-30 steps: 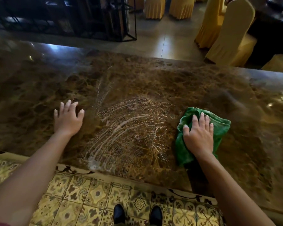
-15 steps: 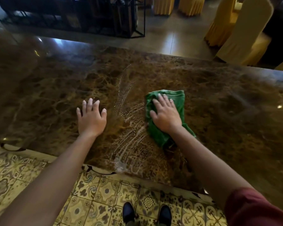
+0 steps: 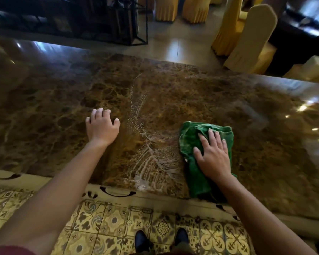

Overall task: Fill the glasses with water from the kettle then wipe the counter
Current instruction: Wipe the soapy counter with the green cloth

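A dark brown marble counter (image 3: 173, 92) fills the middle of the view. My right hand (image 3: 213, 155) presses flat on a crumpled green cloth (image 3: 191, 146) near the counter's front edge, right of centre. Wet foamy streaks (image 3: 151, 155) fan out on the marble just left of the cloth. My left hand (image 3: 101, 127) rests on the bare marble further left, fingers slightly curled, holding nothing. No kettle or glasses are in view.
Beyond the counter's far edge stand chairs in yellow covers (image 3: 247, 37) and a black metal frame rack (image 3: 118, 21). Patterned floor tiles (image 3: 114, 221) and my dark shoes (image 3: 142, 240) show below the front edge.
My right hand has swept the green cloth back to the right after reaching the middle half a second ago, leaving fresh streaks. My left hand stays planted on the marble.
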### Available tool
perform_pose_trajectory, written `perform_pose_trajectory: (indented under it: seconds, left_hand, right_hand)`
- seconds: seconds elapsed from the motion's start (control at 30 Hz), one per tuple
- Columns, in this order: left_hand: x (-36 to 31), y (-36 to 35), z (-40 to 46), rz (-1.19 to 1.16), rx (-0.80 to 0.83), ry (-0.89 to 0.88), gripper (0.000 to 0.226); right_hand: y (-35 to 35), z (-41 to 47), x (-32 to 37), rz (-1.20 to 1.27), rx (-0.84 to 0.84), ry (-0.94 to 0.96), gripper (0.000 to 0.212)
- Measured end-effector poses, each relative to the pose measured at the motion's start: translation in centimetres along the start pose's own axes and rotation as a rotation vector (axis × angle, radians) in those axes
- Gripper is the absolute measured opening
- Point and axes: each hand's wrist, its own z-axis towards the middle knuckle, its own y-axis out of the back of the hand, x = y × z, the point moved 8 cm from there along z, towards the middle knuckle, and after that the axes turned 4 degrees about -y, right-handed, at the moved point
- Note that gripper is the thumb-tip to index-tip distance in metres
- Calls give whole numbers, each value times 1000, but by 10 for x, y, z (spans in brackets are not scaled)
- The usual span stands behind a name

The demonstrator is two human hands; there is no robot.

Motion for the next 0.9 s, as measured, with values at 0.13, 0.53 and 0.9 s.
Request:
perform_pose_trajectory:
  seconds: [0.13, 0.53, 0.9]
  left_hand:
    - [-3, 3, 9, 16, -71, -35, 50]
    - [6, -2, 14, -54, -163, -33, 43]
    - [19, 11, 18, -336, -278, 71, 36]
  right_hand:
    - [3, 39, 17, 32, 4, -23, 69]
    - [15, 238, 125, 131, 57, 175, 64]
    - [-10, 295, 279, 17, 163, 714, 57]
